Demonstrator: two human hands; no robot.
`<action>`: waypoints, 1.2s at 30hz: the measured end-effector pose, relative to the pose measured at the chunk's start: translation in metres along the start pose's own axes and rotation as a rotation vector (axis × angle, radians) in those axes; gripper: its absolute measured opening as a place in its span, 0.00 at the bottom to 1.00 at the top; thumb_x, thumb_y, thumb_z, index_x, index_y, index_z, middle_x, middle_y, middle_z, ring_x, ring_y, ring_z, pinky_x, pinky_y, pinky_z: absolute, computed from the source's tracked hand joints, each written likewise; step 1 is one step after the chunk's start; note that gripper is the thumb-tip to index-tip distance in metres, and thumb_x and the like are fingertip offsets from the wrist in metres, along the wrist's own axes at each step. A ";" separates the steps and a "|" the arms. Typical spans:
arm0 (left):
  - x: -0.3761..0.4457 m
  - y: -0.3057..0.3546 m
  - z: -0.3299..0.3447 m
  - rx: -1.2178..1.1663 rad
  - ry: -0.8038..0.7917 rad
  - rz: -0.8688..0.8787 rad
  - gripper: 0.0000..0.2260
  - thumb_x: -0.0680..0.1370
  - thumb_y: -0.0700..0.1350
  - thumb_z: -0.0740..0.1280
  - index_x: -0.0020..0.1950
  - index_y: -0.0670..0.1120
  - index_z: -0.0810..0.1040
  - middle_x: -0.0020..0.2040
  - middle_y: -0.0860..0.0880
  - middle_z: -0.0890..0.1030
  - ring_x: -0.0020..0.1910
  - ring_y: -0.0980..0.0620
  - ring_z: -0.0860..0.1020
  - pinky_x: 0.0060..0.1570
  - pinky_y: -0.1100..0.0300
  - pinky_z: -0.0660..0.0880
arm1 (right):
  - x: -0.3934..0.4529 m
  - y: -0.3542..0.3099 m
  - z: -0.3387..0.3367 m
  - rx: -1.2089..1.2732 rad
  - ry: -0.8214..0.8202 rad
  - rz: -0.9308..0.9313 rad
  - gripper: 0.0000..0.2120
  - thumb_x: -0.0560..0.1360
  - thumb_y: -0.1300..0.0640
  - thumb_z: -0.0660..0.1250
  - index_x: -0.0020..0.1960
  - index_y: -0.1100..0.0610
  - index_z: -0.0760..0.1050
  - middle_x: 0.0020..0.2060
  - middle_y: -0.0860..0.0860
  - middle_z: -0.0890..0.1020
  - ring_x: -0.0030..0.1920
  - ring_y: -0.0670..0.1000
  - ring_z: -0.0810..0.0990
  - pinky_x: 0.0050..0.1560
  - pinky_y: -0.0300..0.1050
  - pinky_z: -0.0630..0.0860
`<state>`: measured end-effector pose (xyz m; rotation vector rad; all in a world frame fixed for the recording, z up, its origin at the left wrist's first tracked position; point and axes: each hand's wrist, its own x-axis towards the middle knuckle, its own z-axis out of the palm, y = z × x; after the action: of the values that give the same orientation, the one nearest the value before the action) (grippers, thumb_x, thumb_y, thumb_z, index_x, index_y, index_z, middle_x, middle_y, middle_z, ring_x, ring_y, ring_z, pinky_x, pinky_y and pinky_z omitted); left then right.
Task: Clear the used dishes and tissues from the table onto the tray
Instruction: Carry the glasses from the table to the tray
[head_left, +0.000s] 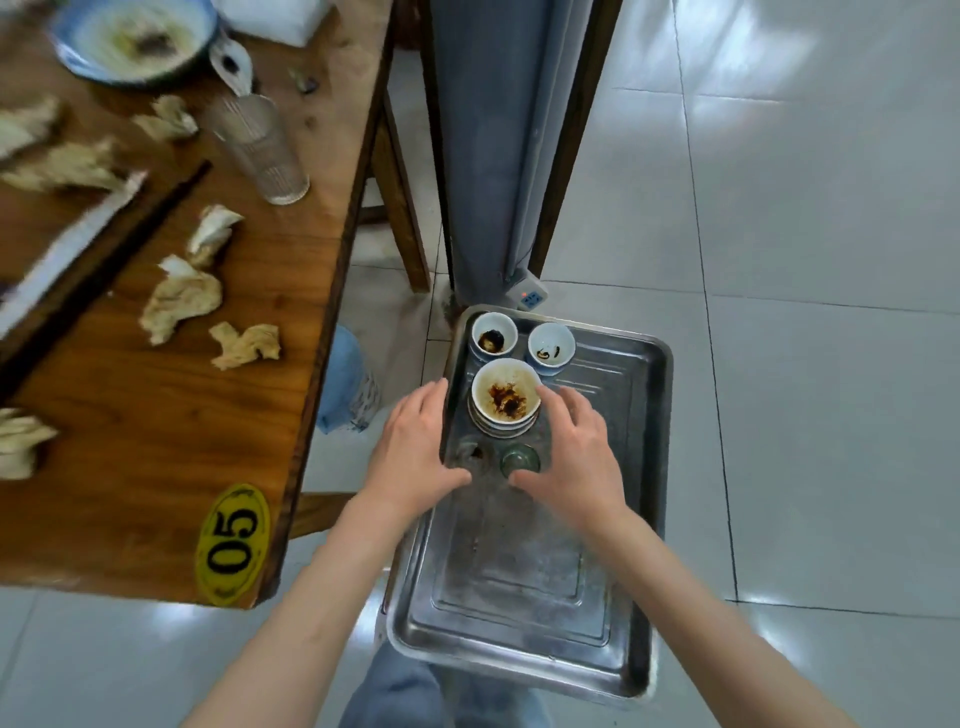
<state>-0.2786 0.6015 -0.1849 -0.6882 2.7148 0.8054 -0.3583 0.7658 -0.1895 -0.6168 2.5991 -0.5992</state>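
A steel tray (524, 582) lies low beside the wooden table (171, 431). At its far end stand two small stained bowls (493, 336) (551, 347), a stack of bowls (505, 402) with brown residue, and two small glasses (474, 454) (519, 460). My left hand (415, 452) hovers over the tray's left rim, fingers apart, holding nothing. My right hand (576, 447) is spread just right of the stack and above the right glass, also holding nothing. On the table lie several crumpled tissues (182, 299), a tall ribbed glass (260, 148), dark chopsticks (104, 260), a dirty blue-rimmed plate (135, 39) and a ceramic spoon (231, 65).
A yellow "05" sticker (232, 545) marks the table's near corner. A grey curtain (483, 145) and wooden posts stand behind the tray, with a power strip (530, 296) on the tiled floor. A blue bin (345, 384) sits under the table edge.
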 end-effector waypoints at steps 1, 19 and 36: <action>-0.009 0.005 -0.012 -0.008 0.019 0.001 0.49 0.65 0.51 0.78 0.77 0.47 0.51 0.75 0.48 0.58 0.74 0.49 0.56 0.70 0.56 0.55 | -0.005 -0.008 -0.013 -0.012 -0.004 -0.032 0.48 0.62 0.48 0.78 0.73 0.45 0.54 0.72 0.49 0.59 0.71 0.52 0.57 0.68 0.52 0.63; -0.181 -0.050 -0.250 0.153 0.400 -0.307 0.57 0.58 0.66 0.75 0.77 0.50 0.48 0.77 0.50 0.55 0.76 0.46 0.52 0.71 0.46 0.56 | -0.067 -0.207 -0.116 -0.172 -0.068 -0.464 0.51 0.64 0.35 0.72 0.74 0.40 0.41 0.76 0.44 0.47 0.75 0.52 0.43 0.72 0.54 0.45; -0.188 -0.238 -0.386 0.166 0.424 -0.225 0.49 0.63 0.67 0.72 0.76 0.52 0.53 0.76 0.51 0.58 0.75 0.47 0.54 0.71 0.46 0.59 | -0.048 -0.400 -0.035 -0.136 0.125 -0.260 0.46 0.65 0.38 0.72 0.75 0.44 0.50 0.76 0.47 0.52 0.76 0.54 0.49 0.72 0.55 0.53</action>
<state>-0.0294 0.2786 0.0878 -1.2157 2.9432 0.4113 -0.2059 0.4765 0.0479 -1.0029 2.7143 -0.5581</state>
